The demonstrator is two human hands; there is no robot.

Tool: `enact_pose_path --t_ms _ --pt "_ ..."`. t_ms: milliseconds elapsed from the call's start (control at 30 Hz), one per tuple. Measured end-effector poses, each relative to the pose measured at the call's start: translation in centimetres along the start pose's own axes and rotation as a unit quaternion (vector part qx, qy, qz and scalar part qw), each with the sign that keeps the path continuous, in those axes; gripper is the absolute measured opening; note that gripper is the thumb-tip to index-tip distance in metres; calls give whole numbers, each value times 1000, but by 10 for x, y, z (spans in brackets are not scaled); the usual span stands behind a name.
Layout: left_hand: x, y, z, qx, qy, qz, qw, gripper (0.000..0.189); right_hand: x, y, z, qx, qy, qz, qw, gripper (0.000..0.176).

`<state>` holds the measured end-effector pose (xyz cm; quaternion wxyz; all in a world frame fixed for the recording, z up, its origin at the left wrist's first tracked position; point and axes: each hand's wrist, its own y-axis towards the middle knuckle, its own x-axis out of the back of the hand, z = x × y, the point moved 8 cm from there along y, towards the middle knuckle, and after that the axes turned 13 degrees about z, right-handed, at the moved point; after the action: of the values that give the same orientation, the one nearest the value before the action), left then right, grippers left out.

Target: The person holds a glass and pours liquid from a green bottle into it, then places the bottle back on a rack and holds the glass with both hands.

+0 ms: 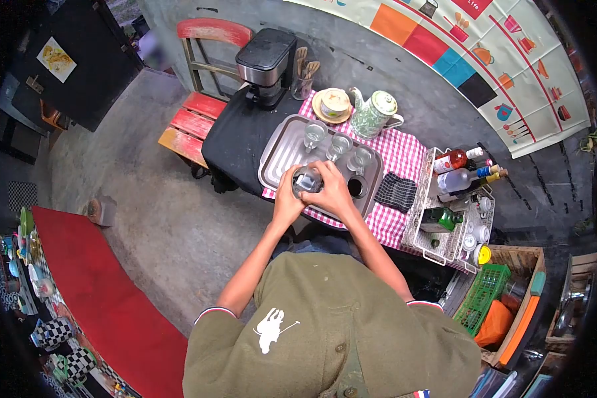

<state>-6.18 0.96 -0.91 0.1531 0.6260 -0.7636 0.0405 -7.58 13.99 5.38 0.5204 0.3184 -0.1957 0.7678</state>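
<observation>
My left hand (288, 199) and my right hand (333, 192) are both wrapped round a rounded, clear glass container (307, 180), seen from above over the front edge of a metal tray (278, 149). Its exact kind I cannot tell. Several clear glass mugs stand in the tray: one at the back (314, 134), another in the middle (340, 145) and one farther right (359, 159). Close to my right hand, a vessel with dark contents (357, 188) sits at the tray's right end.
A coffee maker (265, 66) stands at the back left, beside a glass of wooden utensils (302, 85). Behind the tray are a cup on a saucer (333, 105) and a green patterned pot (376, 114). To the right lie a dark folded cloth (397, 192) and a bottle rack (418, 222).
</observation>
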Motion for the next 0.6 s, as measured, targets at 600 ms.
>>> enact_pose_path --t_ms 600 --pt "6 0 6 12 -15 -4 1000 80 -4 11 3 6 -17 21 1000 61"
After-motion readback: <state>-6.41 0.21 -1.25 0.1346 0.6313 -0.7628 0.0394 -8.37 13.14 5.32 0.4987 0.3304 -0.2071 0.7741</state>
